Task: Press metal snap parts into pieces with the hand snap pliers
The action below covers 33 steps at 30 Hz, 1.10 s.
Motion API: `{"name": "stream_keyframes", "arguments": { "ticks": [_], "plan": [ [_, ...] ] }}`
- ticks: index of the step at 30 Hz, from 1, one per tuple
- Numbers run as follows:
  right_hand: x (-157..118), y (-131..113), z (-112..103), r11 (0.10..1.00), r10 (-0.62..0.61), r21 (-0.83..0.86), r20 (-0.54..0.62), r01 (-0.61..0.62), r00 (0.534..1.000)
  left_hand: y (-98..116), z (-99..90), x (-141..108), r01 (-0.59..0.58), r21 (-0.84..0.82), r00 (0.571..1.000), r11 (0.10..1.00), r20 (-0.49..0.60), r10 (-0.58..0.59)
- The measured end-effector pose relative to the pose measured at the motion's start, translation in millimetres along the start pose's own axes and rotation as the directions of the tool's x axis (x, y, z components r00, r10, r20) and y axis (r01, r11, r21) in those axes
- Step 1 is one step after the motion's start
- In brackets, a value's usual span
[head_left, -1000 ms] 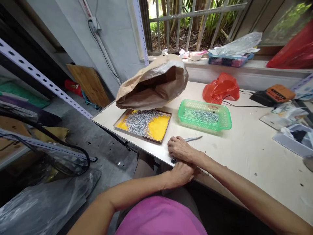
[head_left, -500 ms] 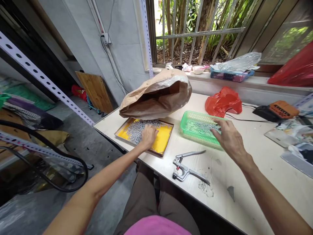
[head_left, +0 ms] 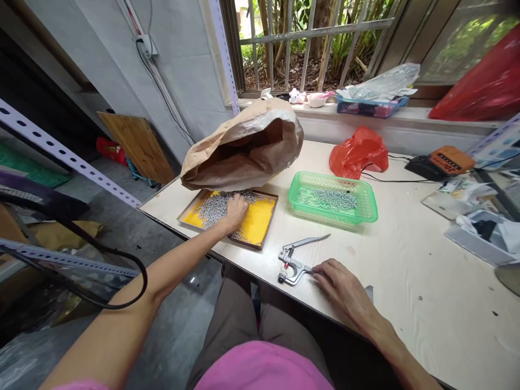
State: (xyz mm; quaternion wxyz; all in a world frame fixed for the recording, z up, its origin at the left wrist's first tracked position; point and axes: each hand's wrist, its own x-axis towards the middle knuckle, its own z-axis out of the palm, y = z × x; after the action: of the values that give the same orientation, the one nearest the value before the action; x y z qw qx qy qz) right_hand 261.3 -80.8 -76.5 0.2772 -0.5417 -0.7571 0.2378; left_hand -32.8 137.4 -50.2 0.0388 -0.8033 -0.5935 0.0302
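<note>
My left hand [head_left: 236, 212] reaches into a shallow tray with a yellow bottom [head_left: 260, 219]. Its fingers are curled down among many small silvery metal pieces [head_left: 213, 210]; what they pinch, if anything, is hidden. My right hand [head_left: 339, 286] lies low over the table with its fingers closed around the end of one handle of grey snap-fastener pliers [head_left: 298, 269]. The pliers lie flat with their handles spread, the jaws toward the left. Behind them stands a green perforated basket [head_left: 333, 215] holding more small metal pieces [head_left: 335, 199].
A large open paper sack [head_left: 244, 146] leans over the tray's far side. Farther right on the table [head_left: 406, 260] are a red plastic bag [head_left: 359, 151], an orange and black battery charger [head_left: 442, 161] and a grey bin [head_left: 479, 236]. The windowsill behind holds a blue basket [head_left: 369, 106].
My right hand has come down from the green basket to the pliers' handle. My left hand stays in the tray. The view has shifted slightly.
</note>
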Motion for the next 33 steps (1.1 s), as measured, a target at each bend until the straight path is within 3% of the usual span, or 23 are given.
{"name": "stream_keyframes", "arguments": {
  "ticks": [4,7,10,12,14,17,21,24,33],
  "plan": [
    [-1,-5,1,0.998,0.003,-0.058,0.007,-0.003,1.000,3,-14.6,-6,-0.011,-0.116,0.998,0.993,-0.068,0.003],
    [-1,-7,1,0.995,0.001,-0.100,0.025,0.001,1.000,19,-27.8,-27,0.018,-0.427,0.996,0.904,-0.075,-0.056],
    [-1,-6,2,0.992,0.002,-0.125,0.031,0.002,1.000,45,-32.4,-63,0.146,-0.775,0.987,0.615,0.155,-0.039],
    [-1,-7,2,0.990,0.012,-0.137,0.033,-0.007,0.999,63,-29.7,-88,0.286,-0.863,0.943,0.417,0.331,0.040],
    [0,-7,2,0.987,0.031,-0.159,0.036,-0.025,0.999,78,-23.6,-106,0.402,-0.866,0.892,0.297,0.444,0.087],
    [1,-9,2,0.978,0.053,-0.202,0.044,-0.043,0.998,92,-11.5,-118,0.499,-0.842,0.849,0.205,0.522,0.077],
    [1,-9,5,0.967,0.047,-0.251,0.030,-0.038,0.998,101,2.3,-118,0.564,-0.806,0.810,0.179,0.582,0.069],
    [0,-7,8,0.959,0.038,-0.280,0.013,-0.033,0.999,106,8.1,-118,0.553,-0.808,0.814,0.202,0.576,0.078],
    [1,-1,14,0.933,0.035,-0.358,-0.001,-0.033,0.999,110,9.5,-118,0.569,-0.770,0.780,0.287,0.616,0.107]
  ]
}}
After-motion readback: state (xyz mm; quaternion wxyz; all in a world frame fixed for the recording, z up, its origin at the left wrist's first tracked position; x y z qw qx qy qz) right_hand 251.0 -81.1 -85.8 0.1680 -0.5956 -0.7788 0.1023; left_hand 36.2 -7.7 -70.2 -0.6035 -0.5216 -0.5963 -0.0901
